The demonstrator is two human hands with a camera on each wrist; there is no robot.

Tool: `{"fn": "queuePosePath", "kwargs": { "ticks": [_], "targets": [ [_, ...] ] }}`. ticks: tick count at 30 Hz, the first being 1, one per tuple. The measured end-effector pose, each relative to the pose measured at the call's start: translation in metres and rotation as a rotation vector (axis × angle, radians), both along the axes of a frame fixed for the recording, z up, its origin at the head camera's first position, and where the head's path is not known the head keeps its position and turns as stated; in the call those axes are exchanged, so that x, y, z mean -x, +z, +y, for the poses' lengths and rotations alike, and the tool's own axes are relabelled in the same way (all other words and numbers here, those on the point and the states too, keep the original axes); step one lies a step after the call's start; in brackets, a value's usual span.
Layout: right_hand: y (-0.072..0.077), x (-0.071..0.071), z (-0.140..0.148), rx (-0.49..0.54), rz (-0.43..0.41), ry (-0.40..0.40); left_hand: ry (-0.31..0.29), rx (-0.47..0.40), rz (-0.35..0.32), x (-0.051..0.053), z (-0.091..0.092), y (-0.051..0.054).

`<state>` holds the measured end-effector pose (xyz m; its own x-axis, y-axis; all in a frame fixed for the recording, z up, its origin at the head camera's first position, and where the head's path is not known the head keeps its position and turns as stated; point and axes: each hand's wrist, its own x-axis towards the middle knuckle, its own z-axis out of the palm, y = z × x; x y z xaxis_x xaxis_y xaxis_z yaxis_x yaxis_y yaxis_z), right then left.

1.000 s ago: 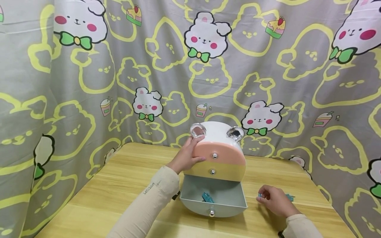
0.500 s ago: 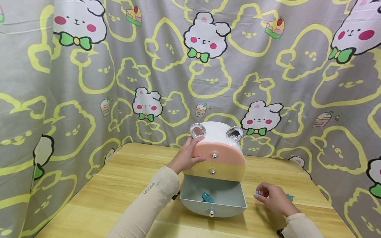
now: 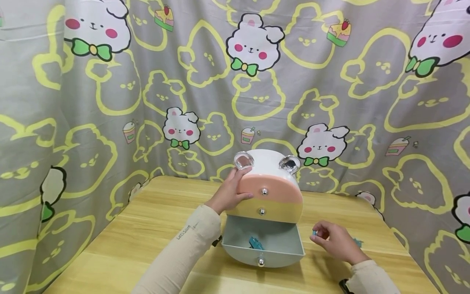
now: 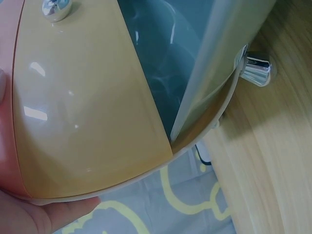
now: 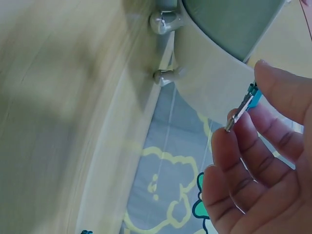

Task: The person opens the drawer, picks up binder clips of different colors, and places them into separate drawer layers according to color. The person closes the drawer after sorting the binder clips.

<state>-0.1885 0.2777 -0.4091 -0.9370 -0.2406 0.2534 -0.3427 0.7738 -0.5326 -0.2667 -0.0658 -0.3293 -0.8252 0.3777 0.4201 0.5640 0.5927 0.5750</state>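
Observation:
A small cabinet (image 3: pixel 269 161) with silver ears stands on the table, its pink and yellow drawers closed and its grey bottom drawer (image 3: pixel 282 258) pulled out. My left hand (image 3: pixel 228 195) grips the cabinet's upper left edge, thumb across the pink front. Inside the grey drawer lies a small teal piece (image 3: pixel 256 243). To the right of it, my right hand (image 3: pixel 338 241) is raised and pinches another small teal piece with a slim silver metal part (image 5: pixel 252 98) between thumb and fingers. The exact kind of these pieces is too small to tell.
On the wooden table (image 3: pixel 165 204), one more teal piece (image 3: pixel 358 243) lies behind my right hand, partly hidden. A grey curtain (image 3: pixel 205 98) with rabbit prints hangs around the back and sides. Round silver knobs (image 3: pixel 261 262) stick out from the drawer fronts.
My right hand has shifted slightly left and up, bringing the pinched teal piece a little nearer the drawer. My left hand and the cabinet have stayed in place.

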Motion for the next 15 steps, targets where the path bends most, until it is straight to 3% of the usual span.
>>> {"fn": "queuePosePath", "kwargs": {
  "ticks": [9,15],
  "targets": [
    [0.0045,0.0008,-0.0029,0.001,0.021,0.049,0.002,-0.002,-0.001,-0.0004,-0.0003,0.0007],
    [0.0078,0.0001,-0.0077,0.013,0.014,0.029,0.0,-0.006,-0.006,-0.0012,0.0,0.0014]
  ]
}}
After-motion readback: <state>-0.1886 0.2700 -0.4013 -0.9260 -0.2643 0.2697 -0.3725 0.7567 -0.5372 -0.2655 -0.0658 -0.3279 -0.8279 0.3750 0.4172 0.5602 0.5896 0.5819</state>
